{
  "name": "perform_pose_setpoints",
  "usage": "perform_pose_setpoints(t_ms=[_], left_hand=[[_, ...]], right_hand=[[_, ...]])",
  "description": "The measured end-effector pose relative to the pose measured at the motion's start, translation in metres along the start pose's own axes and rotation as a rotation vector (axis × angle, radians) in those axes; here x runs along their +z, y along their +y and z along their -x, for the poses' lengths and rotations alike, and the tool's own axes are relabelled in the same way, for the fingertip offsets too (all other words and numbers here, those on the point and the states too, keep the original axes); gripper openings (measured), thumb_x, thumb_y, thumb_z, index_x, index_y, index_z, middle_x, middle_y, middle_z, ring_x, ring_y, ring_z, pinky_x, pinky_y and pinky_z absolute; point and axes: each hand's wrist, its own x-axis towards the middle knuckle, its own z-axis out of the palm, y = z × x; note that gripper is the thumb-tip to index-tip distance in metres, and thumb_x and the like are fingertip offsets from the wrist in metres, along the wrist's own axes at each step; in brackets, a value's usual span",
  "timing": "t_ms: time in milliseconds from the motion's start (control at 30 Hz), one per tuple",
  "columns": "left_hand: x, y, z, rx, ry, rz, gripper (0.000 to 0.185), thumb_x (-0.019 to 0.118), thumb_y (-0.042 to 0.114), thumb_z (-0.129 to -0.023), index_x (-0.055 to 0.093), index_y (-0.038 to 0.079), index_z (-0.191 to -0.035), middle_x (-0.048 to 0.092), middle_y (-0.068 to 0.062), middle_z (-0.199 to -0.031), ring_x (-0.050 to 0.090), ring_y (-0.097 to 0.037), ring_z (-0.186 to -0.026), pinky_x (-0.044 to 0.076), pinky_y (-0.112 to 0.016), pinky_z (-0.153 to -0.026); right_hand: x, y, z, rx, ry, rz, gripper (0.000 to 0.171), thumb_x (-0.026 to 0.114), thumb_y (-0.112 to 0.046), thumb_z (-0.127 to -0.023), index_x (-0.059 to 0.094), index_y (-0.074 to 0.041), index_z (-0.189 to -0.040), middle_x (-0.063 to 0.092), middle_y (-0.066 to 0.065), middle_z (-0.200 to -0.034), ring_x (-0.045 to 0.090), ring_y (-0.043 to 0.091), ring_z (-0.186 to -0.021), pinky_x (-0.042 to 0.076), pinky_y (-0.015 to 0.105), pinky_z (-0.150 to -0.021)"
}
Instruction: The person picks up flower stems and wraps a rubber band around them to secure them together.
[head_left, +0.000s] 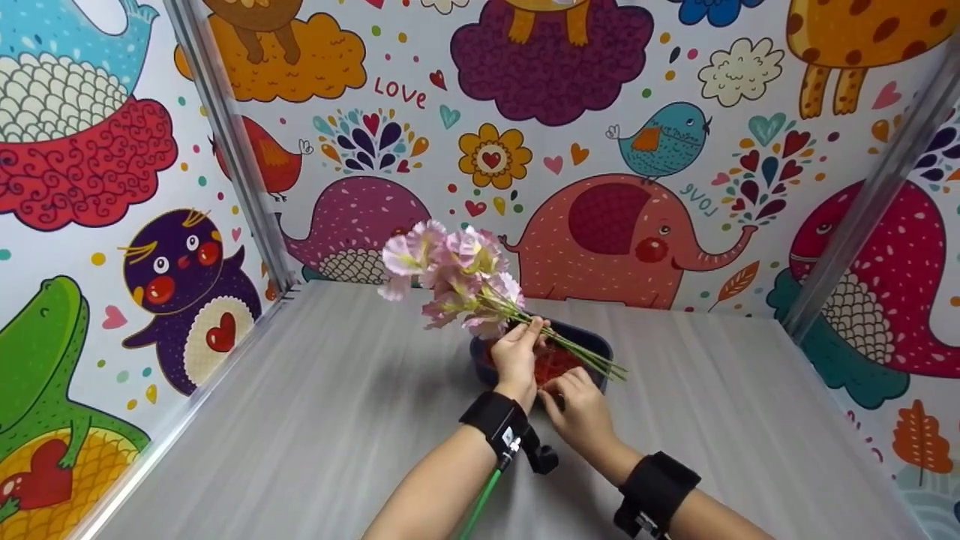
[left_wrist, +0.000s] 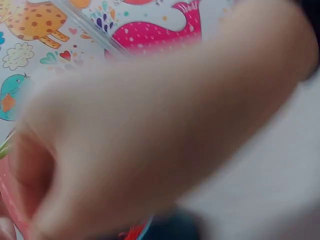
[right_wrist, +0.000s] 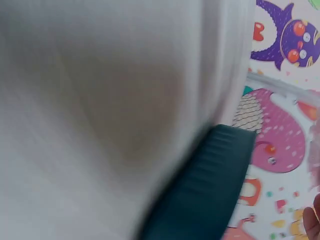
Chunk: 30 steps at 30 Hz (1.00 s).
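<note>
In the head view, a grey wood-grain table [head_left: 337,397] stretches between white walls [head_left: 420,52] printed with bright cartoon animals, with silvery metal posts [head_left: 229,150] at the corners. The bunch of ruffled pale pink flowers with thin green stems [head_left: 480,300] is held up over a dark blue oblong basket [head_left: 600,345] with red material [head_left: 555,364] inside. Its long axis slants: blossoms point left and away from the person, bare stem ends right and nearer. The left hand [head_left: 517,364] pinches the stems just below the blossoms, thumb against fingers; the right hand [head_left: 581,409] is at the basket's near side, fingers bent, and whether they grip anything I cannot tell. The hands cover part of the basket and its contents. In the left wrist view, the blurred left hand hides most of the scene, leaving a scrap of stem at the left edge and red material below. In the right wrist view, a pale blur fills the left, the basket's wall shows beside it, and fingertips are cut off at the right edge.
</note>
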Motion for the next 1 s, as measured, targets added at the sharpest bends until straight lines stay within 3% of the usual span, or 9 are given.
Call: perform_pose_setpoints(t_ms=[167, 233, 300, 433, 567, 733, 867, 1000], left_hand=[[-0.009, -0.001, -0.007, 0.104, -0.009, -0.170, 0.019, 0.067, 0.006, -0.090, 0.071, -0.013, -0.087, 0.070, -0.001, -0.070, 0.053, -0.007, -0.059, 0.041, -0.019, -0.058], [-0.011, -0.001, -0.009, 0.130, -0.017, -0.225, 0.020, 0.068, 0.007, -0.089, 0.072, -0.011, -0.086, 0.071, -0.003, -0.072, 0.053, -0.008, -0.061, 0.040, -0.019, -0.058], [-0.013, -0.001, -0.010, 0.151, -0.025, -0.263, 0.019, 0.069, 0.008, -0.089, 0.073, -0.011, -0.086, 0.072, -0.007, -0.075, 0.055, -0.009, -0.063, 0.042, -0.020, -0.060], [-0.014, 0.006, -0.008, 0.210, -0.040, -0.358, 0.020, 0.071, 0.010, -0.087, 0.074, -0.010, -0.087, 0.074, -0.015, -0.081, 0.055, -0.004, -0.067, 0.044, -0.019, -0.065], [-0.016, 0.010, -0.006, 0.253, -0.068, -0.448, 0.020, 0.071, 0.013, -0.087, 0.076, -0.006, -0.084, 0.074, -0.017, -0.083, 0.053, -0.002, -0.069, 0.041, -0.016, -0.067], [-0.017, 0.009, -0.006, 0.223, -0.146, -0.454, 0.020, 0.069, 0.011, -0.089, 0.075, -0.007, -0.085, 0.073, -0.020, -0.085, 0.059, -0.003, -0.076, 0.044, -0.018, -0.073], [-0.014, 0.014, -0.001, 0.139, -0.254, -0.417, 0.019, 0.067, 0.009, -0.090, 0.074, -0.009, -0.089, 0.074, -0.019, -0.085, 0.060, -0.003, -0.076, 0.045, -0.018, -0.071], [-0.013, 0.020, 0.005, 0.058, -0.335, -0.361, 0.022, 0.067, 0.011, -0.091, 0.073, -0.010, -0.092, 0.074, -0.009, -0.079, 0.060, -0.005, -0.068, 0.048, -0.021, -0.067]], right_hand=[[-0.016, 0.001, -0.024, -0.229, 0.079, 0.054, 0.010, 0.074, -0.001, -0.069, 0.065, -0.005, -0.070, 0.064, 0.003, -0.067, 0.056, 0.021, -0.069, 0.047, 0.032, -0.066], [-0.024, 0.004, -0.037, -0.321, 0.114, 0.087, 0.008, 0.069, -0.004, -0.077, 0.066, -0.005, -0.070, 0.065, 0.004, -0.067, 0.057, 0.023, -0.068, 0.048, 0.034, -0.064], [-0.033, 0.009, -0.049, -0.398, 0.135, 0.134, 0.015, 0.063, -0.008, -0.085, 0.066, -0.005, -0.070, 0.065, 0.005, -0.067, 0.058, 0.025, -0.067, 0.047, 0.036, -0.063], [-0.054, 0.025, -0.072, -0.490, 0.131, 0.252, 0.018, 0.059, -0.010, -0.088, 0.063, -0.003, -0.072, 0.066, 0.008, -0.067, 0.059, 0.027, -0.067, 0.047, 0.039, -0.062], [-0.079, 0.047, -0.087, -0.536, 0.068, 0.379, 0.014, 0.057, -0.008, -0.087, 0.063, -0.001, -0.076, 0.067, 0.010, -0.070, 0.060, 0.028, -0.070, 0.048, 0.041, -0.067], [-0.100, 0.074, -0.093, -0.557, -0.011, 0.484, 0.017, 0.049, -0.004, -0.087, 0.064, 0.002, -0.081, 0.067, 0.014, -0.074, 0.060, 0.031, -0.075, 0.047, 0.043, -0.072], [-0.105, 0.090, -0.093, -0.535, -0.005, 0.499, 0.019, 0.048, -0.003, -0.089, 0.063, 0.003, -0.079, 0.065, 0.015, -0.073, 0.059, 0.032, -0.076, 0.045, 0.043, -0.072], [-0.097, 0.100, -0.089, -0.468, 0.019, 0.471, 0.019, 0.050, -0.004, -0.091, 0.060, 0.002, -0.076, 0.063, 0.014, -0.071, 0.057, 0.033, -0.074, 0.045, 0.045, -0.071]])
